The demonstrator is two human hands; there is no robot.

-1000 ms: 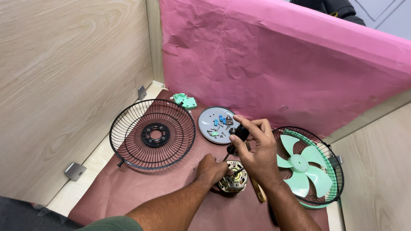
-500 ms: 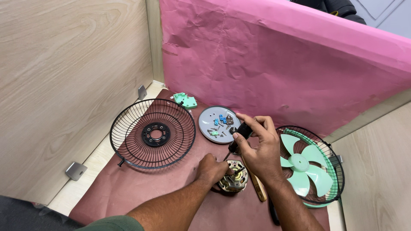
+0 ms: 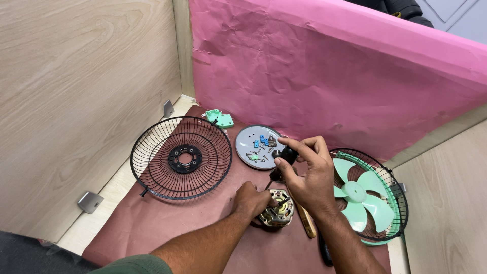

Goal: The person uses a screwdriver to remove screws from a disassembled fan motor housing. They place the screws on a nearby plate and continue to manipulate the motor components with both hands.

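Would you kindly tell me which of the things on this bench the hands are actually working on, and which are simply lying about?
In hand:
- fan motor, steadied by the left hand
- small black part, pinched by the right hand just above the motor

Lying about:
- black wire guard
- grey dish of small screws and parts
- green plastic piece
- green fan blade in the second guard
- wooden-handled tool

Pale wood walls (image 3: 86, 96), pink paper backdrop (image 3: 324, 76)

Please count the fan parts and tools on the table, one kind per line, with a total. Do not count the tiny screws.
Black wire grilles: 2
Green fan blade: 1
Motor: 1
Grey dish: 1
Green plastic part: 1
Black part in right hand: 1
Wooden-handled tool: 1
Total: 8
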